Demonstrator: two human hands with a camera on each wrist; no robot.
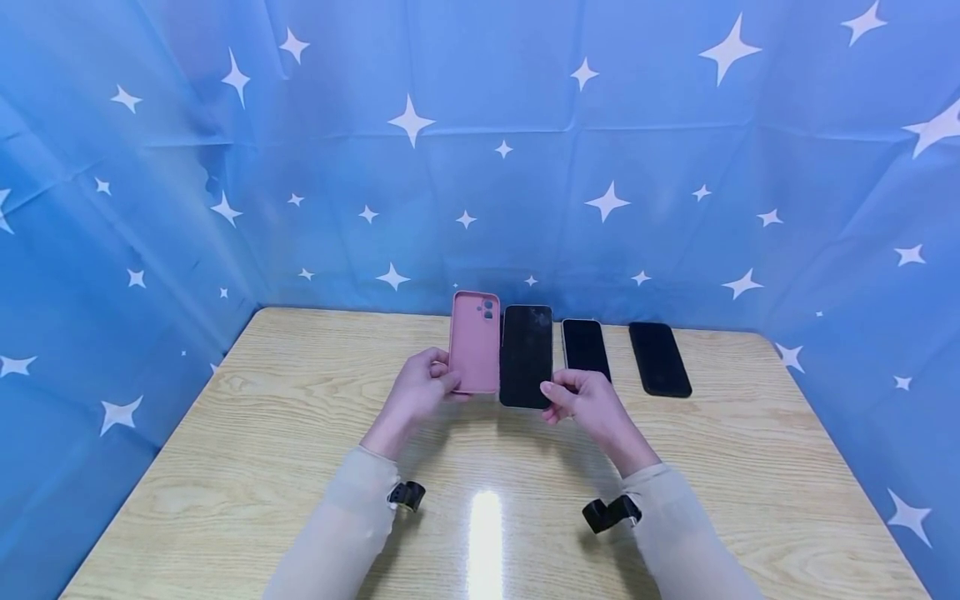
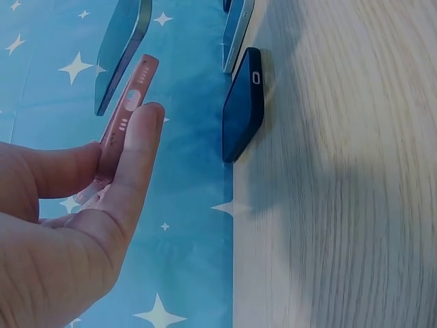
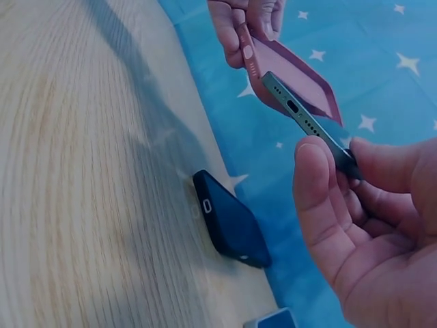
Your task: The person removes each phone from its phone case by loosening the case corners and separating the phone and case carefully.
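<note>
My left hand point(image 1: 422, 385) pinches the lower left edge of a pink phone case point(image 1: 474, 346), its hollow inside facing up and the camera cut-outs at the top. Between thumb and fingers, my right hand point(image 1: 588, 404) holds the lower right corner of a smartphone point(image 1: 527, 354) with a dark screen. The right wrist view shows the phone's greenish bottom edge point(image 3: 300, 113) with its charging port, close beside the pink case point(image 3: 293, 72). Both are raised off the table. Whether they touch is unclear.
Behind the right hand a light-edged phone point(image 1: 587, 346) lies on the wooden table point(image 1: 247, 467), with a black phone point(image 1: 660, 360) farther right. Both wrist views also show a dark-cased phone point(image 2: 244, 106) on the table. A blue star-printed curtain point(image 1: 337, 167) surrounds the back and sides.
</note>
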